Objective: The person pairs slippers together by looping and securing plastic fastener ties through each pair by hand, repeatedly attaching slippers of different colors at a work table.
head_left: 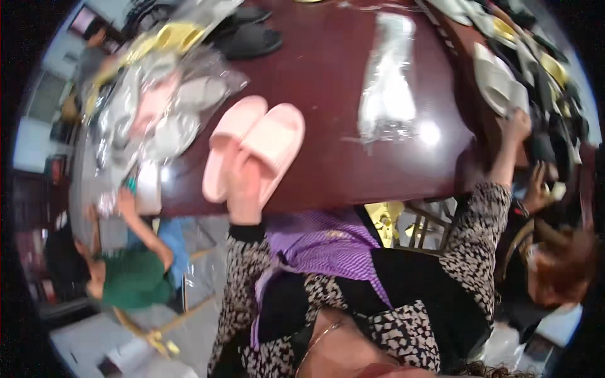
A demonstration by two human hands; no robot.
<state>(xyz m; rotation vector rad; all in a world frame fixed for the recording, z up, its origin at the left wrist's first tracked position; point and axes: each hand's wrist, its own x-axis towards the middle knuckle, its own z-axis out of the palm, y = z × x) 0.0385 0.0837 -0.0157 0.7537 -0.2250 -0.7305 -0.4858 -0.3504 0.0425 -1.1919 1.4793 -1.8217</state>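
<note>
The left hand (244,189) lies flat on the heel end of the pair of pink slippers (255,148), a little left of the middle of the frame. Its fingers rest on top of the slippers and do not close around them. The 2 slippers lie side by side, touching, on the dark red table (334,94). Their long axis runs from the lower left to the upper right, and the toes point to the upper right, away from the person.

The right hand (515,123) reaches to the right edge of the frame and touches a pale slipper (498,82) in a heap there; whether it grips is not clear. An empty clear plastic bag (391,75) lies in the upper middle. More bagged slippers (157,94) fill the upper left.
</note>
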